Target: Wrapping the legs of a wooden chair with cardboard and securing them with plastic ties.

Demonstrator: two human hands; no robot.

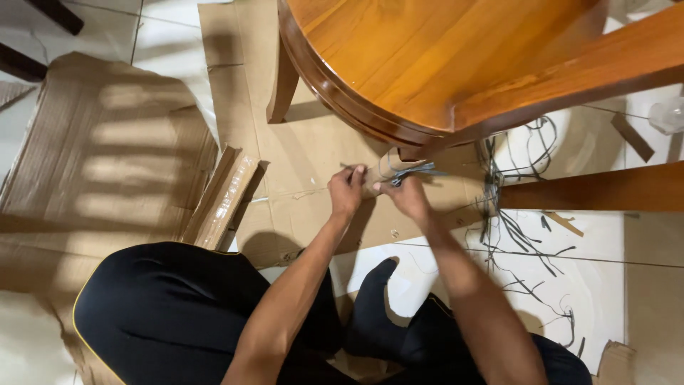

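Both hands point(377, 191) grip the chair's brown cardboard-wrapped leg point(385, 170).

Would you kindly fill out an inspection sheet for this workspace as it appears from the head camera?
Surface: flattened cardboard over white floor tiles.
Job's things: cardboard-wrapped chair leg under the wooden chair, with grey strapping at it.
Clutter: cut black strap pieces; folded cardboard piece.
Grippers: left hand and right hand both grip the wrapped leg.
Cables: nothing seen.
Surroundings: clear plastic container, dark furniture legs at the top left.
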